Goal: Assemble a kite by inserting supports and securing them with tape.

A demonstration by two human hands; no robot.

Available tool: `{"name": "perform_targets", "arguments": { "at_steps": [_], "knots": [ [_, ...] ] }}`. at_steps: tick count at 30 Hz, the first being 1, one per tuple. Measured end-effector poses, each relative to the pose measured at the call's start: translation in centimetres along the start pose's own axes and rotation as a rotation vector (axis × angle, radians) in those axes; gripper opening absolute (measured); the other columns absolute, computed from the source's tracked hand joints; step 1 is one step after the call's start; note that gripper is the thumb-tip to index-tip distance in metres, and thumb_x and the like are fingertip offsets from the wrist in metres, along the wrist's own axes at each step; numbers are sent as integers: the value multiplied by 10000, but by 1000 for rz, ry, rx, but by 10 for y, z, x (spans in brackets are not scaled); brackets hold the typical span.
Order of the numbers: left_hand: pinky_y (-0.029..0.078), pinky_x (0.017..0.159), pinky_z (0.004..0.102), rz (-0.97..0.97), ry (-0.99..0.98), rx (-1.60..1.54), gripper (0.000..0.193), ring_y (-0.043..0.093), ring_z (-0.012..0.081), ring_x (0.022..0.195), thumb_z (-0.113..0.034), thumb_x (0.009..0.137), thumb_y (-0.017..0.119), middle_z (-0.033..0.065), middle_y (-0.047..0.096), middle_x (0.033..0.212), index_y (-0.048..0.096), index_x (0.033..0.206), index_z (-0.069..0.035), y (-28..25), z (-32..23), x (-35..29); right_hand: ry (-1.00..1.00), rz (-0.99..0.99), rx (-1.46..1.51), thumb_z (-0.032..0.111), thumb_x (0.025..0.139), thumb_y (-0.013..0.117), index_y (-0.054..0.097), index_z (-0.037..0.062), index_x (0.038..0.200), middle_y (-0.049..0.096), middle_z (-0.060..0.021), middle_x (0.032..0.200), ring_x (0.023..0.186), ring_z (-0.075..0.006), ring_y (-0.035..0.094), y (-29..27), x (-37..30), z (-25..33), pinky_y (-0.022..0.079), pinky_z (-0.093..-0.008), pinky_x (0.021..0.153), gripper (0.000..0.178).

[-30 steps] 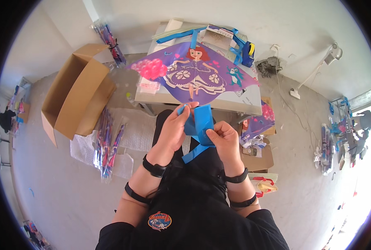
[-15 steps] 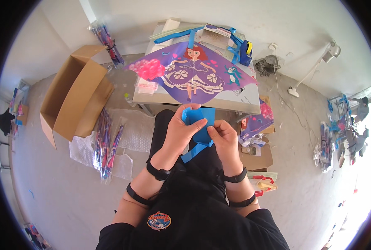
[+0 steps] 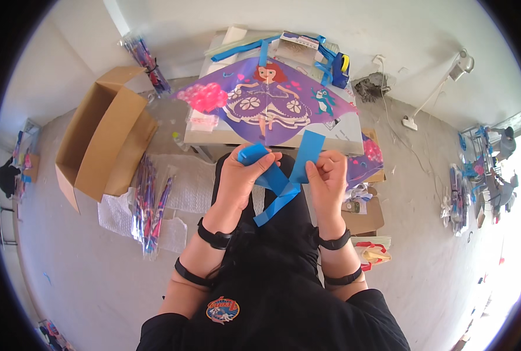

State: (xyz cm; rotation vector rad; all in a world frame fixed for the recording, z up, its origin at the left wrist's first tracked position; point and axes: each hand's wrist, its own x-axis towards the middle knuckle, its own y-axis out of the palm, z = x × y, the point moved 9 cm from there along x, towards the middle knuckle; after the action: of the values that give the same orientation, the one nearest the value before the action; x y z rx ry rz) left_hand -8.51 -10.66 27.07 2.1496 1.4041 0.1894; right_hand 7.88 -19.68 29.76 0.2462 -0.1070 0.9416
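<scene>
A flat blue ribbon (image 3: 280, 203) runs between my hands in front of the table's near edge, with folded parts crossing below them. My left hand (image 3: 244, 169) is closed on a folded bundle of it, thumb pressed on top. My right hand (image 3: 329, 175) pinches a wide upright length of the ribbon between thumb and fingers. Just beyond my hands, a purple kite (image 3: 269, 102) printed with a red-haired princess in a gown lies on the table (image 3: 345, 131). A blue strip (image 3: 264, 54) extends from the kite's top corner.
A tape dispenser (image 3: 340, 71) and an open small box (image 3: 296, 50) stand at the table's back. To the left are an open cardboard box (image 3: 111, 140) and bagged kites (image 3: 149, 205) on the floor. A lamp (image 3: 462, 64) stands at right; people are at the far sides.
My hands have moved apart, the left one leftward and the right one rightward. The ribbon, bunched together before, is now spread into two separate upper lengths.
</scene>
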Motion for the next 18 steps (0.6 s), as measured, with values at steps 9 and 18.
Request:
{"name": "perform_targets", "arguments": {
  "at_steps": [9, 18],
  "knots": [
    [451, 722, 229, 61, -9, 87, 152, 576, 75, 790, -76, 818, 739, 14, 642, 852, 648, 932, -34, 17, 10, -1, -242, 273, -405, -22, 735, 691, 641, 1, 902, 615, -113, 874, 808, -255, 612, 38, -8, 35, 481, -325, 682, 176],
    [431, 698, 227, -21, 37, 196, 118, 552, 77, 753, -108, 879, 676, 1, 618, 825, 643, 939, -13, -6, 6, -3, -147, 279, -309, 15, 757, 725, 603, 3, 829, 568, -79, 771, 716, -198, 563, 38, -10, -2, 449, -310, 632, 142]
  ]
}}
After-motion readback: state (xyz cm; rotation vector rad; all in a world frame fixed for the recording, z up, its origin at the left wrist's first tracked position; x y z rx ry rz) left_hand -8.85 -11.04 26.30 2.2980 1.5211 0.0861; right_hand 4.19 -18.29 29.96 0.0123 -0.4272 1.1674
